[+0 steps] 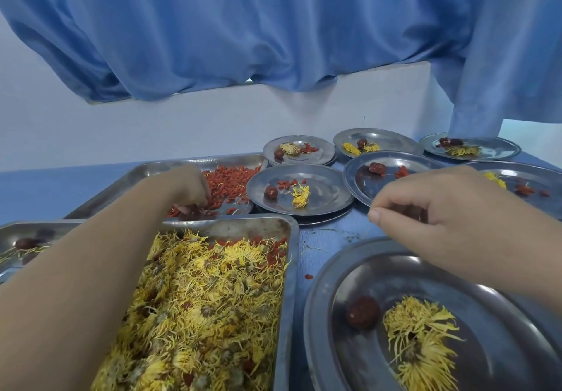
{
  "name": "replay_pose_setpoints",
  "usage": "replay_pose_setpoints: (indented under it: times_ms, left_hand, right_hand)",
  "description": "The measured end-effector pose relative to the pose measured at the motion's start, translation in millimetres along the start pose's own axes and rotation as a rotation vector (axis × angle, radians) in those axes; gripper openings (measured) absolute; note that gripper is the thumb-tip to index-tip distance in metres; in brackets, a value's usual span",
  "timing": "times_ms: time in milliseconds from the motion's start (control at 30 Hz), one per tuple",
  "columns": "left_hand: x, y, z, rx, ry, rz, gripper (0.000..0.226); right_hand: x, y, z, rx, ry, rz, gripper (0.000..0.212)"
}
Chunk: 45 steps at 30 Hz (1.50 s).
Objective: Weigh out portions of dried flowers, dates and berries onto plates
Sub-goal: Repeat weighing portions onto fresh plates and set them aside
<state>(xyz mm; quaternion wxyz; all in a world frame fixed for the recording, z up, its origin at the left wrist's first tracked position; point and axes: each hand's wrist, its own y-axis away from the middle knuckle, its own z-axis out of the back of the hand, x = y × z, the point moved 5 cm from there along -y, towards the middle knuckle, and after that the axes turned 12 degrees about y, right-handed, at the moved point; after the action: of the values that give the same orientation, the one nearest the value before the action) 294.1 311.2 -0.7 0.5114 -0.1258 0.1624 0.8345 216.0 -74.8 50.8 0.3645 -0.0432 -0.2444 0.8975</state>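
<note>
Your left hand (191, 190) dips into the berry tray (152, 171) toward the tabletop's (328, 232) far left, fingertips bunched on a pinch of red berries (231, 180). Your right hand (425, 208) hovers right of centre, fingers curled to the thumb; whether it holds anything cannot be told. The plate (328, 299) at the near right edge carries a date (363, 312) and dried flowers (419, 339) but no berries, so it is the likely destination: lift a small pinch and carry it low to avoid scattering.
</note>
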Motion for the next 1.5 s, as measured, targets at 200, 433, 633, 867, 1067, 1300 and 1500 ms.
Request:
replay_pose_setpoints:
  times_ms: [200,433,633,867,1067,1300,1500]
  left_hand:
    - [-0.4,8.4,4.2,-0.112,0.030,-0.090,0.013]
    - [2.9,13.5,7.8,-0.182,0.252,-0.095,0.015]
    - [9.9,24.9,4.0,-0.124,0.821,-0.036,0.013]
    - [-35.2,73.4,-11.1,0.172,1.201,-0.119,0.021]
    - [-109.0,149.2,-17.9,0.364,1.350,-0.312,0.021]
    - [-186.0,227.3,-49.7,0.518,1.189,-0.513,0.021]
    - [-218.0,252.1,-81.3,0.243,0.540,-0.656,0.026]
  right_hand:
    - [2.0,0.4,4.0,-0.016,-0.046,0.006,0.030]
    - [1.2,0.1,7.2,-0.022,-0.047,-0.001,0.028]
    - [-0.9,0.5,9.9,-0.027,-0.028,-0.005,0.029]
    - [-1.9,3.1,24.2,-0.042,-0.069,-0.053,0.020]
    - [7.2,15.2,62.6,-0.087,-0.151,-0.081,0.020]
    - [-6.0,72.3,116.2,-0.298,-0.295,-0.172,0.015]
    - [-16.0,145.2,87.3,-0.126,-0.096,-0.190,0.023]
